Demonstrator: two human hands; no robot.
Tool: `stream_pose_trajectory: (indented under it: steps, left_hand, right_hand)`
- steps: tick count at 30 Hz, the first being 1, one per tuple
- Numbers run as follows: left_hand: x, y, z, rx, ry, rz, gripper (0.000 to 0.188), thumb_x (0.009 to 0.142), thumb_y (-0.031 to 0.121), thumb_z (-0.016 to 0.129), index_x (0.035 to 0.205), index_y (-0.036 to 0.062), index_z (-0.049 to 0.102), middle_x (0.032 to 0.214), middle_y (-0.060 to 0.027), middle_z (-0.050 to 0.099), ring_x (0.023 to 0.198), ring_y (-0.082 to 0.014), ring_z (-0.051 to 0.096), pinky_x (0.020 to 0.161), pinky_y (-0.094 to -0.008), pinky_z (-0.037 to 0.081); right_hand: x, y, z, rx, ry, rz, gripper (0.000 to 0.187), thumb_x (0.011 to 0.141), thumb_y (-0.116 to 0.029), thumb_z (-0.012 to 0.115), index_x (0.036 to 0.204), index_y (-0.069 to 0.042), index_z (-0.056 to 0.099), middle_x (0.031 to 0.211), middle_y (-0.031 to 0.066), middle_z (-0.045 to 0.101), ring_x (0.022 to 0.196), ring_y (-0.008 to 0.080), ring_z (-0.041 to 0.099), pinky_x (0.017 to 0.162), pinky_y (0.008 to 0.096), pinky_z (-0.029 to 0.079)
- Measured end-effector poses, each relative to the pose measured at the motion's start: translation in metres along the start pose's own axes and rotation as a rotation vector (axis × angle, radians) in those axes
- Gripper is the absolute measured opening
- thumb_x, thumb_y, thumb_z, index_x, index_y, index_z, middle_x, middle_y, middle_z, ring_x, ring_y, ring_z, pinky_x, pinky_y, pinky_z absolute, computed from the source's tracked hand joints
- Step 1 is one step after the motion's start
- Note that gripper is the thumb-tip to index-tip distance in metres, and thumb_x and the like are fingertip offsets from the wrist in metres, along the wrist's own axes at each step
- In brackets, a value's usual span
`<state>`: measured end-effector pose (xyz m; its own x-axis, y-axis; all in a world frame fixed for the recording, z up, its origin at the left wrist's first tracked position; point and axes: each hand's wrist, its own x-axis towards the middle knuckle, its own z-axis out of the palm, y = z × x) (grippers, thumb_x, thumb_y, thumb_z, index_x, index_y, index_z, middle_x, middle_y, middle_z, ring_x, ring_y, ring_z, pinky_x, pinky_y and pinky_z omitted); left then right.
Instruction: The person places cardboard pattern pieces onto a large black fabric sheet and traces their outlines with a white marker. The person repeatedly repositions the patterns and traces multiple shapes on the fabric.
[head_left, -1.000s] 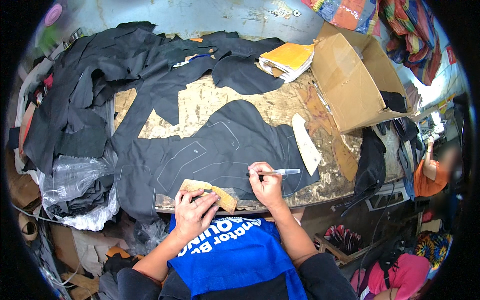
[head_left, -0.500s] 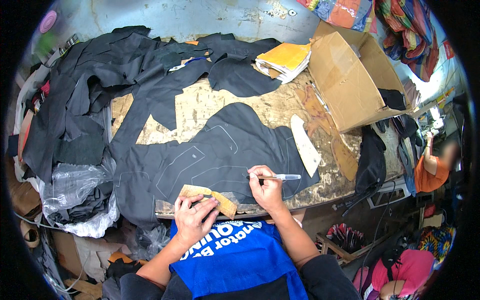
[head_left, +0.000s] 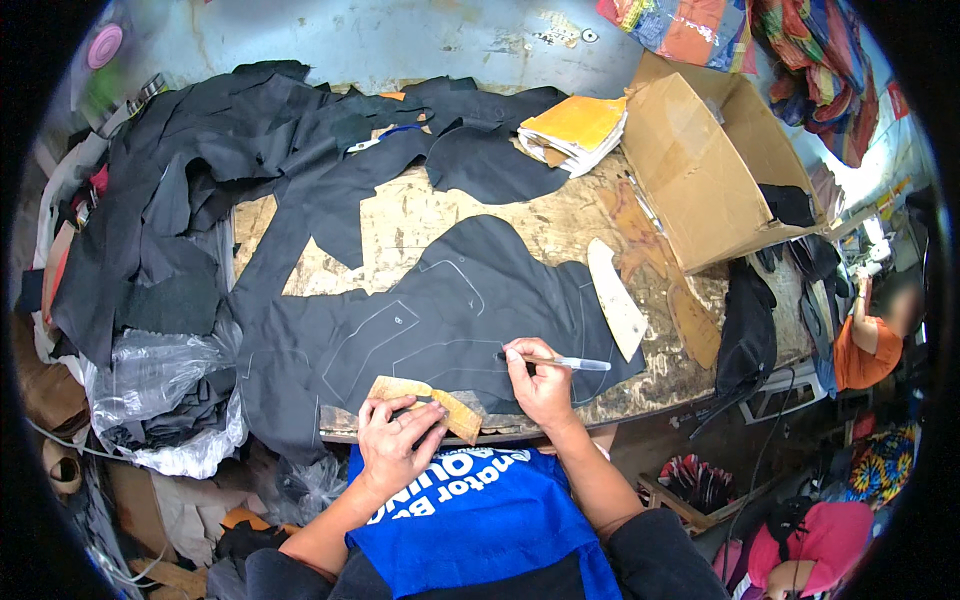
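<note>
Scene slid slightly lower in my view. White-outlined black sheet (head_left: 450, 300) on worktop (head_left: 560, 225). Right grip (head_left: 543, 390) pinches pen (head_left: 582, 364), tip obscure. Left grip (head_left: 396, 440) part-hides tan template (head_left: 400, 388); clasped or not, I can't tell.

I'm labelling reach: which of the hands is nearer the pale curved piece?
The right. The right hand, holding a pen, is to the lower left of the pale curved piece, apart from it; the left hand, touching a yellowish piece, is much farther left.
</note>
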<state>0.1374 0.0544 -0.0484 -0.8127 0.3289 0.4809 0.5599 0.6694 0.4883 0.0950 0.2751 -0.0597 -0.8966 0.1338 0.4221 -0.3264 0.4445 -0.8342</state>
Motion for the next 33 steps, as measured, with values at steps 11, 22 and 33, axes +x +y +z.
stream_pose_trajectory:
  steps: [11, 22, 33]
  left_hand:
    - [0.002, 0.001, -0.001, -0.028, -0.004, -0.002, 0.028, 0.064, 0.015, 0.078, 0.090, 0.0111, 0.070, 0.097, -0.0010, 0.070, 0.089, -0.0233, 0.060, 0.081, -0.0373, 0.041]
    - [0.031, 0.001, -0.028, -0.043, -0.354, -0.317, 0.049, 0.063, 0.025, 0.080, 0.106, 0.0057, 0.066, 0.093, -0.0124, 0.062, 0.081, -0.0298, 0.060, 0.073, -0.0380, 0.050]
    - [-0.019, -0.093, -0.085, -0.461, 0.452, -0.860, 0.020, 0.091, 0.018, 0.062, 0.079, 0.0016, 0.061, 0.068, 0.0034, 0.057, 0.059, -0.0008, 0.046, 0.051, -0.0184, 0.036]
  right_hand:
    - [-0.003, 0.007, -0.001, 0.086, 0.019, -0.036, 0.004, 0.085, -0.001, 0.062, 0.087, 0.003, 0.062, 0.083, 0.0103, 0.066, 0.076, 0.0145, 0.064, 0.064, 0.0250, 0.050]
    - [0.007, -0.006, 0.000, -0.150, 0.120, -0.048, 0.017, 0.086, 0.000, 0.056, 0.101, 0.003, 0.062, 0.095, 0.0193, 0.065, 0.090, 0.0319, 0.064, 0.081, 0.0364, 0.050]
    - [0.018, 0.018, -0.012, -0.075, 0.295, 0.174, 0.017, 0.087, -0.002, 0.058, 0.103, 0.003, 0.059, 0.091, 0.0137, 0.066, 0.085, 0.0166, 0.063, 0.079, 0.0285, 0.050]
